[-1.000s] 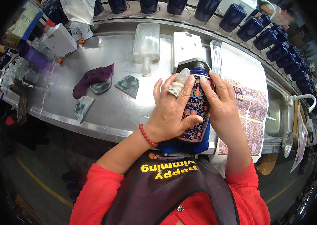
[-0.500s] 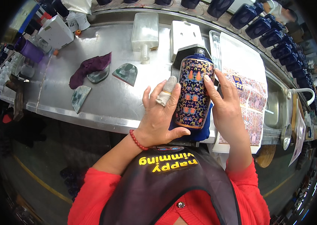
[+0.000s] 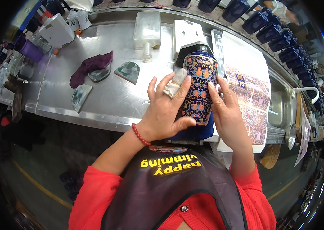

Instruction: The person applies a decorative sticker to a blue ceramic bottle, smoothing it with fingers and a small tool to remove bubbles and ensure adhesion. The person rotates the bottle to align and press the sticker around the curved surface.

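A dark blue bottle (image 3: 199, 90) with a dense multicoloured floral pattern lies tilted in front of me, its neck pointing away, against a dark angular rest (image 3: 187, 50) and over a blue cloth (image 3: 192, 132). My left hand (image 3: 162, 111) lies along its left side, fingers spread, the thumb at the bottle's base. A grey-white cloth finger cover (image 3: 175, 82) sits on one of its fingers. On the right side, my right hand (image 3: 227, 111) rests with fingers extended, the fingertips touching the patterned face and edge. Right of the bottle is a printed pattern sheet (image 3: 252, 107).
Left on the metal bench (image 3: 104, 92) are green curved-edge pieces (image 3: 128, 72) and a purple cloth (image 3: 85, 69). A clear bottle (image 3: 147, 32) and a white box (image 3: 187, 34) stand behind. At right is a sink (image 3: 280, 109); blue bottles (image 3: 257, 23) line the far shelf.
My left hand has shifted right and slightly away from me, its thumb now at the bottle's base. The right fingers have slid a little toward the base.
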The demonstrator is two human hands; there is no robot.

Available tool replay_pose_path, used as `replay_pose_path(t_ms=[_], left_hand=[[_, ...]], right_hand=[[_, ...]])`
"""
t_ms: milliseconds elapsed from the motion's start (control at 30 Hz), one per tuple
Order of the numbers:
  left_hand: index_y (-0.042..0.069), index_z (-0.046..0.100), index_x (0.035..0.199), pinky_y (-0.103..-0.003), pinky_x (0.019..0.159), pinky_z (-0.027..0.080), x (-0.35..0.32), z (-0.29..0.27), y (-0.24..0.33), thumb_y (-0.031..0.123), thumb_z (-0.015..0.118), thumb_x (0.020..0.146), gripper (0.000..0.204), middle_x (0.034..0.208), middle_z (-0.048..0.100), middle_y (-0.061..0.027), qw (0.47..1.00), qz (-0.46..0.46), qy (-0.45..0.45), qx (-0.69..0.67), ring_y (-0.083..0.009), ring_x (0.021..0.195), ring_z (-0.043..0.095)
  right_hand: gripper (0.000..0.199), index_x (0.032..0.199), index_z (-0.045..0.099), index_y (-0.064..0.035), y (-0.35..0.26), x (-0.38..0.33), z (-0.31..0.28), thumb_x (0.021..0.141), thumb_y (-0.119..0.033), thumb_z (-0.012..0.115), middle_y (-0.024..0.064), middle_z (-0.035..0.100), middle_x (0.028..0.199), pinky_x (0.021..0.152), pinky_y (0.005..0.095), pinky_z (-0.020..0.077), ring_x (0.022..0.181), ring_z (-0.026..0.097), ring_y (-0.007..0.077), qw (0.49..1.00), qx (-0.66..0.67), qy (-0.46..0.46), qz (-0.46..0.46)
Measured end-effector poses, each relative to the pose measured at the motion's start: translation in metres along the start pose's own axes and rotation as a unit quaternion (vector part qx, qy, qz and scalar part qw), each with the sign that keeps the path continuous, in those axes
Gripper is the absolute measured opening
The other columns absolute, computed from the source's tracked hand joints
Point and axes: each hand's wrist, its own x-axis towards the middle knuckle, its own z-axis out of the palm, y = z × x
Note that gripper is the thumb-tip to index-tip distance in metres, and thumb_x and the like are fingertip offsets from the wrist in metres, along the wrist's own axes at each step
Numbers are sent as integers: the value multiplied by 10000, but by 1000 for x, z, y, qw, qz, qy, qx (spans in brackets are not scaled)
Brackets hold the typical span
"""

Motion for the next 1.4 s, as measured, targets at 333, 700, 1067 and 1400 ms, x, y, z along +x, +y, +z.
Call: replay_pose_path(t_ms=[333,700,1067,1400], left_hand=[[108,415,1581,-649,1170,90,18,13,-1,497,509,1037,675,1484,560,-129,999,-31,16,34,-367,1434,323],[118,424,1575,-648,1173,96,23,13,-7,504,516,1034,671,1500,553,-100,999,-33,25,19,-377,1437,323],[114,425,1572,-675,1158,106,29,12,-8,534,522,1020,700,1475,565,-86,999,-28,37,5,-389,1415,349],[176,412,1592,-651,1171,119,19,6,-19,649,514,983,777,1567,439,-176,999,-13,5,-40,-401,1422,338]], right_hand=[[597,1520,511,-125,6,13,8,962,-232,697,290,411,1531,1008,459,478,1116,568,388,999,44,20,21],[645,1544,488,-192,7,16,2,947,-273,719,292,383,1547,1031,465,467,1138,561,393,996,80,5,40],[701,1557,464,-167,10,19,-3,924,-278,745,306,379,1540,1047,462,456,1144,561,381,994,96,-17,51],[703,1560,461,-167,13,13,-3,930,-301,742,314,387,1540,1024,451,479,1076,598,358,993,108,-26,43]])
